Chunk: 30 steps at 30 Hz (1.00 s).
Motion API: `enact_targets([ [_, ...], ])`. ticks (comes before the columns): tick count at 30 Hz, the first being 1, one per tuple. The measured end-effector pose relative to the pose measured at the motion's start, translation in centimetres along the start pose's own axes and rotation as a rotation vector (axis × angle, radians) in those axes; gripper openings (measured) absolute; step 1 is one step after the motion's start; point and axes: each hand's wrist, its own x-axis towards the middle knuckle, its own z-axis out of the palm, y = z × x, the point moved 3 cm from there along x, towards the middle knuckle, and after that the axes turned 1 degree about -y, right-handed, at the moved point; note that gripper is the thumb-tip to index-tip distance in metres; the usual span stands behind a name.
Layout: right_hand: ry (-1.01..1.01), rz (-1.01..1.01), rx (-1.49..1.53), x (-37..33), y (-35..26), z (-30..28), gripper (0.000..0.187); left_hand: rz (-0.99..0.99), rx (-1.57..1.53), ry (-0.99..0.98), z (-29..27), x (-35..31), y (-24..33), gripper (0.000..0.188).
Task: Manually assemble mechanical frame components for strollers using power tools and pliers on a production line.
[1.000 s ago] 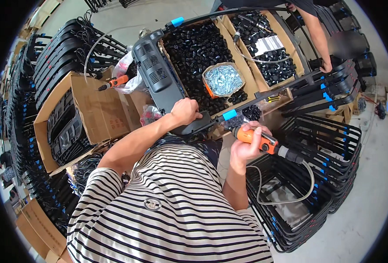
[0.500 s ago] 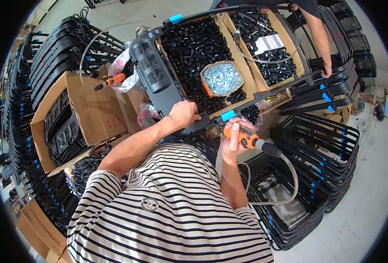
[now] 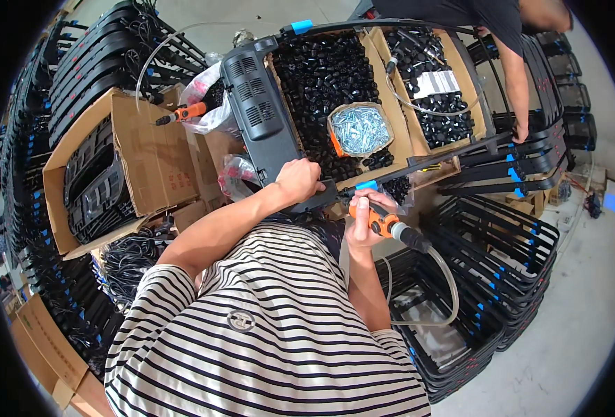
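Observation:
My left hand (image 3: 299, 182) grips the near end of a black plastic housing (image 3: 274, 149) with slotted vents, its fingers curled at the edge. The housing spans one end of a long black frame (image 3: 418, 165) with blue tape on it. In my right hand (image 3: 364, 226) is an orange and black air screwdriver (image 3: 382, 221), held level, with a clear hose (image 3: 453, 285) trailing from its back end. The driver's tip lies close to the housing's near corner, partly hidden by my fingers. Inside the frame stands an open bag of silvery screws (image 3: 361, 130), on black plastic caps (image 3: 328, 73).
A second carton (image 3: 432, 132) of black parts lies farther right, near a co-worker's arm (image 3: 512, 83) reaching to the frame. Stacked black frames (image 3: 502, 257) stand at right. At left are an open carton (image 3: 158, 163), another orange driver (image 3: 182, 112) and bundled cables (image 3: 130, 267).
The frame and housing sit farther right in view. My right hand has brought the screwdriver slightly left, nearer the housing's corner. The co-worker leans farther into view at top right.

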Motion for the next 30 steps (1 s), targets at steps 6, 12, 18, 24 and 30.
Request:
enact_targets([
  [6,-0.147,0.006,-0.133,-0.3,1.2,0.3,0.021,-0.021,-0.032,0.0,-0.1,-0.6,0.0,0.034],
  [12,-0.231,0.102,-0.095,-0.2,1.8,0.7,0.02,0.0,-0.139,0.209,0.6,-1.9,-0.4,0.03],
  [18,-0.239,0.138,-0.023,0.0,2.2,0.4,0.019,-0.191,-0.879,0.203,2.2,-4.5,-3.6,0.028],
  [24,-0.315,0.137,-0.07,-0.1,2.3,0.1,0.02,-0.305,-1.862,-0.055,3.8,-9.6,-2.7,0.025],
  [30,-0.332,0.113,0.031,-0.3,2.4,-0.1,0.02,-0.358,-1.875,-0.059,5.7,-11.2,-2.8,0.027],
])
